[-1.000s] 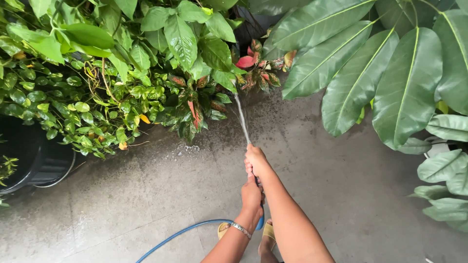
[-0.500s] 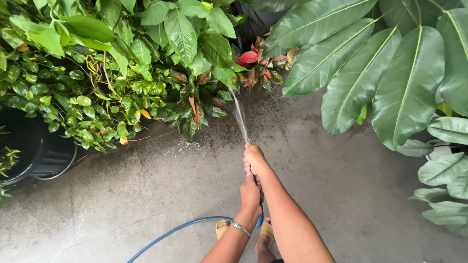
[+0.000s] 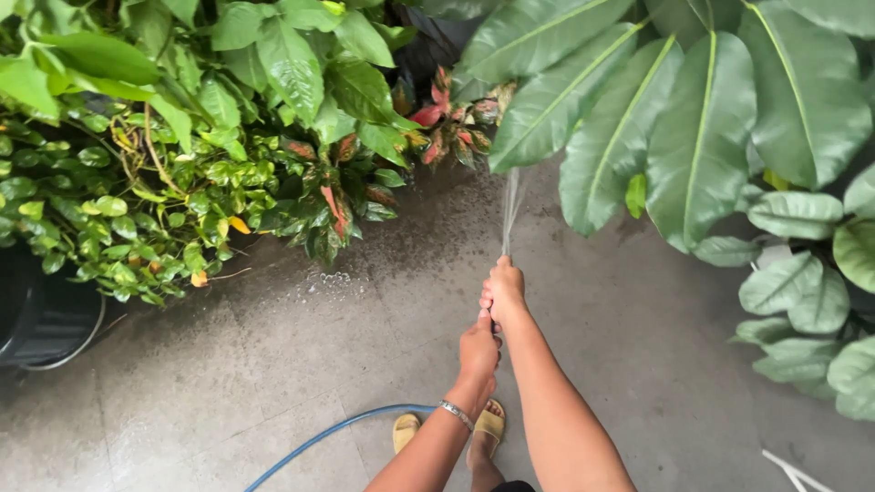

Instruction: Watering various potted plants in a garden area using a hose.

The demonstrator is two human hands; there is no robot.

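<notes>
Both hands grip a blue garden hose (image 3: 337,430) that trails off to the lower left across the concrete floor. My right hand (image 3: 504,290) is at the hose's front end, fingers closed around it. My left hand (image 3: 479,351) holds it just behind, with a silver bracelet at the wrist. A thin water stream (image 3: 509,208) shoots forward from the right hand toward the large-leaf plant (image 3: 638,118) and the red-leaved plant (image 3: 447,114).
Dense green and yellow-spotted foliage (image 3: 164,173) fills the left. A black pot (image 3: 41,314) stands at the left edge. More broad leaves (image 3: 811,301) crowd the right. My feet in yellow sandals (image 3: 490,424) stand on the wet grey concrete floor (image 3: 273,364).
The hands and the stream have swung to the right, from the red-leaved plants toward the large-leaf plant. The view shifted with them.
</notes>
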